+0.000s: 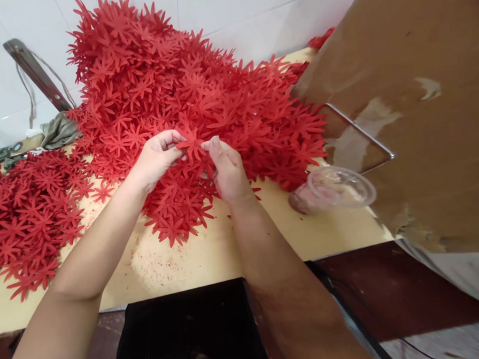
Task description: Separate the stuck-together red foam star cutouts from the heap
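Note:
Between my two hands is a red flower-shaped cutout [193, 143] with long narrow petals. My left hand [162, 154] pinches a petal at its left side, thumb and forefinger closed. On the other side, my right hand [226, 167] grips its right edge between thumb and finger. Just behind and below the hands rises a large heap of the same red cutouts [149, 77], piled against the wall. A smaller pile of red cutouts [28, 212] lies to the left of my left forearm.
A clear plastic cup [340, 187] stands at the right beside a big cardboard box [420, 111]. Red crumbs dot the pale tabletop [211, 250]. Back left, a dark strip with a cord [37, 75] leans on the tiled wall near grey-green cloth [60, 131].

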`<state>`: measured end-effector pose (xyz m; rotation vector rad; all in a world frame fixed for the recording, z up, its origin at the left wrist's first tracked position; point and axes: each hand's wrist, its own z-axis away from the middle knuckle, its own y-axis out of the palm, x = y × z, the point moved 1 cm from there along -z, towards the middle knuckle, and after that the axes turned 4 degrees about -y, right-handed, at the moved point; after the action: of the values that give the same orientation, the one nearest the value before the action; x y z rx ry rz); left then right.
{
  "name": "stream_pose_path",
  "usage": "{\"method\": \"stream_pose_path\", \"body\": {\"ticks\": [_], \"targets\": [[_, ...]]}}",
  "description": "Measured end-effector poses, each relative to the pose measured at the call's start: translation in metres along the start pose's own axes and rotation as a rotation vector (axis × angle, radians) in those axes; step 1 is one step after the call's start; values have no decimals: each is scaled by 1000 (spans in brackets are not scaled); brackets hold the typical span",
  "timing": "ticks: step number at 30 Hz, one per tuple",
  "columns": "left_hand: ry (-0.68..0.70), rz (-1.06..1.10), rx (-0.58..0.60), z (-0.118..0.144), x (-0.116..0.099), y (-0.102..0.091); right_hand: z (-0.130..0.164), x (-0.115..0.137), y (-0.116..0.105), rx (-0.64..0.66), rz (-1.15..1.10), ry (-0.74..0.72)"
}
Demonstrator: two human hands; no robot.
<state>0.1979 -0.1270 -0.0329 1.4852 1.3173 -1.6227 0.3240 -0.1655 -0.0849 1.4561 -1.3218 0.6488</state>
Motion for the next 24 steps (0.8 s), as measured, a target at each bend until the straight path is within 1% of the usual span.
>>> {"method": "stream_pose_path", "body": {"ticks": [3, 6, 8, 10, 11, 14, 16, 18, 20, 21, 22, 24], "targets": [[13, -20, 11, 2, -2, 5, 1, 4, 0, 25, 19, 6], [34, -48, 52, 2, -1, 8, 1, 4, -4, -36, -3, 53], [33, -64, 50, 2, 1, 7, 0, 2, -7, -94, -45, 87], [23, -86, 7, 0, 3, 4, -1, -1, -8, -134, -77, 95], [23, -98, -22, 0, 3, 2, -2, -2, -8, -133, -80, 95], [57, -143, -86, -5, 3, 0, -2, -5, -4, -70, -64, 101], [103, -199, -128, -10, 4, -3, -2, -6, -4, -60, -74, 100], [160, -278, -222, -20, 10, -12, -3, -5, -7, -99, -97, 72], [217, -353, -357, -32, 19, -29, -5, -4, -12, -142, -110, 18], [222, -388, -386, -38, 25, -38, -6, -3, -15, -153, -111, -5], [222, -426, -388, -43, 29, -46, -7, -3, -16, -159, -111, -18], [263, -494, -397, -51, 34, -57, -9, -2, -17, -161, -115, 0]]}}
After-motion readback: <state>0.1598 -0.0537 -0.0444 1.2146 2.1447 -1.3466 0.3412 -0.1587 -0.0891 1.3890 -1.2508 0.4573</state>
